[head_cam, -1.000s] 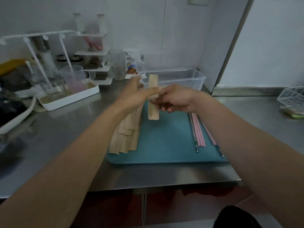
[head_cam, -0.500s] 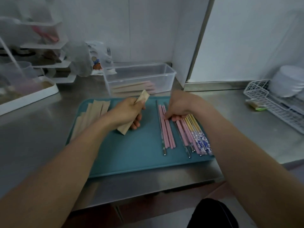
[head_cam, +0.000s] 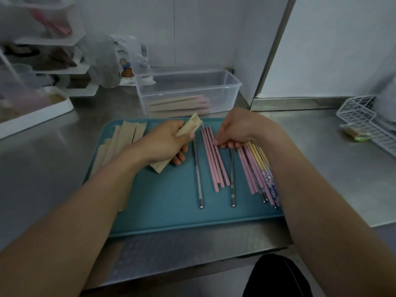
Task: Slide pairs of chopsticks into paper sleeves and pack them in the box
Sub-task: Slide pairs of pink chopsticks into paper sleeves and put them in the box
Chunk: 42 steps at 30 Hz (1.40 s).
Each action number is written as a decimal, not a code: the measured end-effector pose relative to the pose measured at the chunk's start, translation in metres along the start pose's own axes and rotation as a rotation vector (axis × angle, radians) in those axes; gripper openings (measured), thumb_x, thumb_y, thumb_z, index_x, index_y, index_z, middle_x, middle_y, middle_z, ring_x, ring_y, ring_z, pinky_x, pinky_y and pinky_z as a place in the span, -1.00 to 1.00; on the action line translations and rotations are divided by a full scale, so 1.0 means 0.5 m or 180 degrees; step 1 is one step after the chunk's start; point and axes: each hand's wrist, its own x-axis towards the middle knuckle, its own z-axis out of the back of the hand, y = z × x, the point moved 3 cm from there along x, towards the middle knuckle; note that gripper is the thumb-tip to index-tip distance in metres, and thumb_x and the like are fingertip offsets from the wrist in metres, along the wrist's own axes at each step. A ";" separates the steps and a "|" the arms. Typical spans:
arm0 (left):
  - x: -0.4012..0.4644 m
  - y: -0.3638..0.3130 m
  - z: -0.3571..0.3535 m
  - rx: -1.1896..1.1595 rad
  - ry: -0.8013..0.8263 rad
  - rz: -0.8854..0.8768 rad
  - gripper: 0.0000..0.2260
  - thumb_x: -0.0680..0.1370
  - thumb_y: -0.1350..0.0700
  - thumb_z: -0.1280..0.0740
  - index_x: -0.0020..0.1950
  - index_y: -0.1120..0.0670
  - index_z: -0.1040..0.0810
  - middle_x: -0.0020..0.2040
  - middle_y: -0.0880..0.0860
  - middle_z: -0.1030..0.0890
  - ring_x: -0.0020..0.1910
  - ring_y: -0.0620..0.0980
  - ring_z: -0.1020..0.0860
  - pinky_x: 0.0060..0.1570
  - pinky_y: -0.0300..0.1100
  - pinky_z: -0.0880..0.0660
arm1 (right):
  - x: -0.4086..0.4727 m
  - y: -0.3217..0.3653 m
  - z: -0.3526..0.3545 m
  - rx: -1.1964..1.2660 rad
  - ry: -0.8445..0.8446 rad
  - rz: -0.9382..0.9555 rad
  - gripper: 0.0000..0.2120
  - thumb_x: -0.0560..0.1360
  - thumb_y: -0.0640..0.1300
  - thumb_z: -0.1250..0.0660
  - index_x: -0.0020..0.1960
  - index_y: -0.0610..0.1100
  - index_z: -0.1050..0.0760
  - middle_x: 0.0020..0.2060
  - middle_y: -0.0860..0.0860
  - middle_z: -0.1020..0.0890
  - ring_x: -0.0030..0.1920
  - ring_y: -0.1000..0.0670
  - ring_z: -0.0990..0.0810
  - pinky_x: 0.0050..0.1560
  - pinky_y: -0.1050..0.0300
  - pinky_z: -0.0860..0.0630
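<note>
Teal tray (head_cam: 162, 211) lay on your steel worktop (head_cam: 42, 159), and both your hands were over it. Your left hand (head_cam: 162, 144) gripped a paper sleeve (head_cam: 188, 128), fingers curled round its middle; the sleeve slanted, its open end up and away from you, its lower end poking out below your palm just above the tray. Your right hand (head_cam: 237, 129) was knuckles-up with its fingers curled down, the tips touching the upper part of the pink chopsticks (head_cam: 214, 159) that lay in a bunch mid-tray. Whether those fingers pinched a stick or only pressed on it, you could not tell from this view.

A steel chopstick (head_cam: 198, 179) lay just left of the pink bunch and another (head_cam: 232, 179) just right of it, both pointing toward you. Farther right, partly under your right forearm, sat a mixed bunch (head_cam: 257, 174) of pink, yellow and blue-patterned sticks. Spare sleeves (head_cam: 126, 133) were fanned at the tray's left edge, partly hidden by your left forearm.

Behind the tray stood the clear box (head_cam: 214, 82), holding several sleeved pairs (head_cam: 177, 103) laid lengthwise with pink tips showing at their right ends. A white wire basket (head_cam: 364, 121) sat well apart on the right, and a white tray (head_cam: 42, 110) on the left.
</note>
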 end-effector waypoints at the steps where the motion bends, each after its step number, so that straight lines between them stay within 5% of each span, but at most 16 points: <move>1: -0.001 -0.001 0.001 0.0055 -0.0016 -0.0032 -0.81 0.65 0.08 -0.22 0.12 0.20 -0.45 -0.30 0.08 -0.53 -0.50 -0.09 -0.57 -0.48 -0.21 -0.55 | -0.002 0.001 -0.002 -0.0042 -0.0079 0.0003 -0.80 0.41 -0.19 -0.55 -0.12 -0.34 -0.67 -0.31 -0.15 -0.71 -0.52 0.08 -0.52 -0.49 0.27 -0.48; 5: 0.001 0.001 0.003 0.0118 -0.0111 -0.0035 -0.80 0.67 0.00 -0.14 0.05 0.13 -0.39 -0.26 0.11 -0.52 -0.49 -0.04 -0.57 -0.49 -0.16 -0.54 | -0.003 0.013 -0.025 -0.0480 -0.0679 0.0158 -0.82 0.38 -0.23 -0.53 -0.11 -0.31 -0.61 -0.38 -0.17 -0.69 -0.50 0.00 -0.61 -0.47 0.19 -0.52; 10: 0.004 0.004 0.003 -0.0113 -0.0098 0.0079 -0.76 0.66 -0.06 -0.15 0.05 0.12 -0.39 -0.14 0.12 -0.58 -0.48 -0.06 -0.57 -0.49 -0.18 -0.52 | -0.008 0.033 -0.034 -0.1143 -0.0890 0.0462 -0.70 0.37 -0.33 -0.47 0.07 -0.23 -0.52 -0.01 -0.16 -0.64 -0.06 -0.16 -0.67 -0.10 0.04 -0.63; 13: 0.004 0.003 0.002 -0.0553 0.0001 0.0209 -0.77 0.68 0.03 -0.13 0.19 0.17 -0.40 -0.07 0.12 -0.62 -0.43 -0.03 -0.57 -0.41 -0.12 -0.55 | -0.019 0.032 -0.021 -0.0982 -0.0861 0.0542 -0.76 0.35 -0.25 -0.48 0.00 -0.16 -0.55 -0.06 -0.05 -0.58 -0.17 -0.04 -0.60 -0.27 0.18 -0.44; 17: 0.002 0.001 0.002 -0.0462 0.0128 0.0137 -0.79 0.68 0.04 -0.12 0.20 0.13 -0.40 -0.08 0.09 -0.68 -0.38 0.02 -0.57 -0.38 -0.10 -0.50 | -0.020 0.010 0.008 0.1231 -0.0435 0.0659 -0.86 0.49 -0.35 -0.34 -0.01 -0.20 -0.64 -0.32 -0.10 -0.60 -0.42 0.07 -0.46 -0.44 0.26 -0.42; 22: -0.005 -0.002 0.013 -0.0344 0.0076 0.0045 -0.79 0.67 -0.01 -0.14 0.05 0.12 -0.43 -0.30 0.05 -0.55 -0.44 -0.03 -0.47 -0.44 -0.15 -0.46 | -0.017 0.007 0.018 0.3557 0.0587 0.0972 -0.67 0.57 -0.46 -0.12 0.26 -0.37 -0.53 -0.20 -0.11 -0.61 -0.22 0.05 -0.57 -0.20 0.26 -0.57; 25: -0.006 0.001 0.015 -0.0379 0.0109 0.0032 -0.78 0.66 -0.04 -0.16 0.03 0.10 -0.44 -0.34 0.03 -0.47 -0.48 -0.07 -0.44 -0.49 -0.19 -0.45 | -0.008 0.010 0.005 0.4171 0.0852 0.1082 -0.61 0.50 -0.50 -0.20 0.30 -0.34 -0.49 -0.20 -0.10 -0.60 -0.15 0.01 -0.59 -0.11 0.25 -0.60; 31: -0.005 0.002 0.016 -0.0369 0.0083 -0.0081 -0.75 0.67 -0.03 -0.15 0.09 0.15 -0.46 -0.34 0.02 -0.47 -0.50 -0.10 -0.43 -0.51 -0.21 -0.44 | -0.001 0.006 0.006 0.4082 0.0655 0.1204 -0.75 0.61 -0.20 -0.26 0.22 -0.30 -0.55 -0.17 -0.10 -0.65 -0.17 0.01 -0.64 -0.15 0.23 -0.61; 36: -0.008 -0.002 0.018 -0.0352 -0.0012 -0.0163 -0.71 0.68 -0.02 -0.09 0.09 0.15 -0.49 -0.35 0.04 -0.46 -0.50 -0.09 -0.41 -0.53 -0.22 -0.42 | 0.008 0.002 -0.003 0.3170 0.0260 0.1149 -0.49 0.63 0.09 -0.18 0.17 -0.36 -0.60 -0.34 -0.02 -0.45 -0.37 0.09 -0.39 -0.41 0.26 -0.30; 42: -0.010 -0.003 0.020 -0.0262 0.0061 -0.0299 -0.71 0.69 -0.02 -0.07 0.02 0.03 -0.55 -0.38 0.02 -0.45 -0.50 -0.10 -0.39 -0.54 -0.23 -0.40 | 0.009 0.002 0.001 0.3229 -0.0162 0.1115 -0.86 0.63 -0.23 -0.25 -0.03 -0.27 -0.53 -0.38 -0.05 -0.45 -0.40 0.05 -0.39 -0.48 0.28 -0.32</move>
